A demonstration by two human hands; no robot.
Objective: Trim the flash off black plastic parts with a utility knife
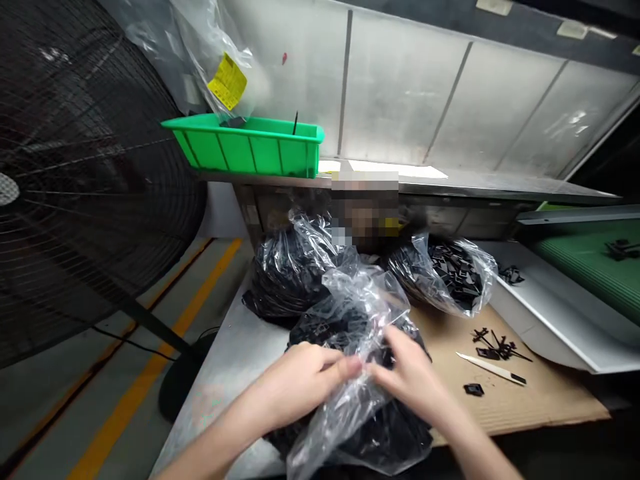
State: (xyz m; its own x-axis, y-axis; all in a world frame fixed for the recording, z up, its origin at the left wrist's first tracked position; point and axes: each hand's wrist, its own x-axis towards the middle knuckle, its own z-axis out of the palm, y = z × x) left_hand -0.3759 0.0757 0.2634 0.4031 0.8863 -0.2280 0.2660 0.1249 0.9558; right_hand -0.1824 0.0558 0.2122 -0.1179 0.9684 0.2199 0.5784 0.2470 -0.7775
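A clear plastic bag (370, 427) full of black parts lies in front of me on the table, its loose upper film bunched up. My left hand (315, 377) pinches the film between thumb and fingers. From the other side my right hand (407, 363) grips the same bunched film, its thumb close to the left thumb. Behind it stands another bag of black parts (293, 267). Farther right, an open bag (457, 273) shows many small black plastic pieces.
On the cardboard (545, 400) at right lie a white-handled knife (493, 369), black sprue scraps (500, 347) and a small black part (473, 389). A white chute (545, 313) meets a green conveyor (590, 253). A green bin (250, 147) sits on the ledge; a large fan (100, 167) stands left.
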